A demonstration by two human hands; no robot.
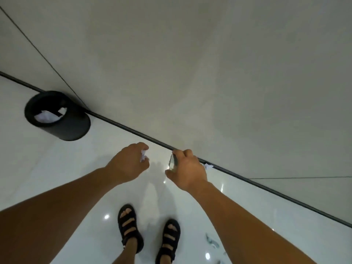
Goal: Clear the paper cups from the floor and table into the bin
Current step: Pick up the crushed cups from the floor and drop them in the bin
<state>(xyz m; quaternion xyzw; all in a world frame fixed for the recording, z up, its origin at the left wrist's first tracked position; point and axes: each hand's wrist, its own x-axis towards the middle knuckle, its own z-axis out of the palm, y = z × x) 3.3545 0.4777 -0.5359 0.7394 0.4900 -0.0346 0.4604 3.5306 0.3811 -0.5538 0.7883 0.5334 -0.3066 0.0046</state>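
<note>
Both my arms reach forward and down, bare to the elbow, the hands side by side with a small gap between them. My left hand (131, 161) is turned knuckles up, its fingers curled over a crumpled white wad (142, 156) that pokes out at the fingertips; I cannot tell whether it is a crushed cup. My right hand (187, 168) is also knuckles up, thumb and fingers pinching a thin flat piece (172, 162), pale and greenish, held on edge; it is too blurred to name. The right hand's knuckles sit over the black skirting (118, 123) where the floor (57, 168) meets the grey wall (209, 73). A small white scrap (208, 166) lies at that edge, just beside the right hand. The bin (62, 128), black and round, stands against the skirting well to the left of my left hand, with white crumpled paper already inside. Between the bin and my hands the glossy white floor is open. My sandals (129, 227) stand below the hands, back from the wall. A few greenish bits (211, 241) lie on the floor near my right forearm, toward the lower right.
</note>
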